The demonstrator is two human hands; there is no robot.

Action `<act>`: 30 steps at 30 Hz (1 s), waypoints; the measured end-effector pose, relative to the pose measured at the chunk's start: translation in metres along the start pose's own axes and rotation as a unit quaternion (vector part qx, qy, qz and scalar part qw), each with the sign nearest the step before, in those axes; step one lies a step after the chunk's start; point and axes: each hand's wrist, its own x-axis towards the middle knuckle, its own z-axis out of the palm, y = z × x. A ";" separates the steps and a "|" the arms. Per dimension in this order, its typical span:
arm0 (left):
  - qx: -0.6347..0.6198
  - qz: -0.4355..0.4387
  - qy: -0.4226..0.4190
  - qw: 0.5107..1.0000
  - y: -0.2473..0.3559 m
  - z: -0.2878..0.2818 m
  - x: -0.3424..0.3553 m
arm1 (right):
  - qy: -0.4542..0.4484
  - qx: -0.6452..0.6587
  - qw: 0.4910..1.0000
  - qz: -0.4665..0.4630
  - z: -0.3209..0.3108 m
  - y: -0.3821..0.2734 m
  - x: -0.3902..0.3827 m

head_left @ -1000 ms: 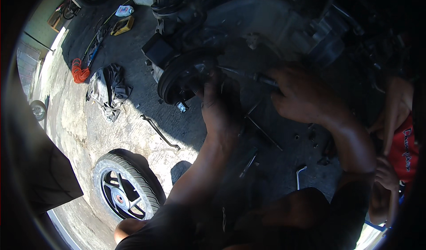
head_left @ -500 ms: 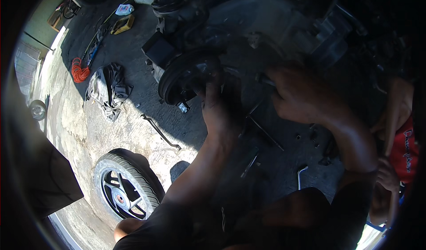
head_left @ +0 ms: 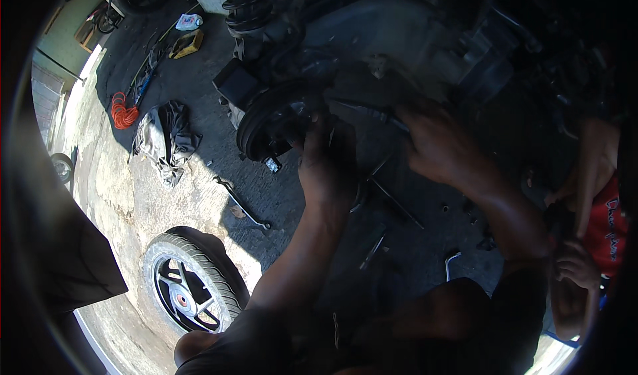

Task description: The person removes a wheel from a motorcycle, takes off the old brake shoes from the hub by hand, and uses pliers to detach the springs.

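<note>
In the shade hangs a round dark brake assembly (head_left: pixel 256 125), part of a motorcycle's rear end. My left hand (head_left: pixel 325 165) is closed at its right edge, the thumb up and the other fingertips reaching into the dark inside. What exactly those fingers pinch is hard to see. My right hand (head_left: pixel 432 139) is wrapped round the handle of a screwdriver (head_left: pixel 359 106). The long shaft points left toward the brake assembly, its tip close to the top of my left hand. Shadow hides whether the tip touches anything.
A wheel with tyre (head_left: pixel 226 288) lies at lower left. A ring spanner (head_left: pixel 242 205), a T-handle wrench (head_left: pixel 399 205) and a bent wrench (head_left: pixel 450 263) are on the ground. Farther off lie a cloth (head_left: pixel 163 139) and orange cord (head_left: pixel 123 112). Another person in red (head_left: pixel 608 232) is at right.
The view has shifted slightly. My right hand has turned a little and drawn down, and the screwdriver's shaft now shows more clearly. My left hand stays at the brake assembly.
</note>
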 end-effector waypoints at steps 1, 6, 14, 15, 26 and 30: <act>-0.071 -0.038 0.014 0.997 0.003 0.004 -0.004 | 0.042 -0.012 0.999 -0.003 0.007 0.005 -0.003; -0.065 -0.085 0.057 0.993 0.017 0.027 -0.046 | 0.126 -0.019 0.992 -0.026 0.037 0.027 -0.010; 0.679 0.546 -0.083 0.483 0.088 0.014 -0.039 | -0.062 0.385 0.920 -0.049 0.059 0.057 0.024; 0.714 0.556 -0.075 0.419 0.091 0.020 -0.030 | -0.062 0.395 0.915 -0.053 0.060 0.057 0.031; 0.732 0.566 -0.115 0.360 0.072 0.011 0.017 | -0.080 0.436 0.889 -0.112 0.076 0.065 0.049; 0.725 0.569 -0.107 0.374 0.071 0.005 0.019 | -0.098 0.444 0.884 -0.106 0.069 0.062 0.049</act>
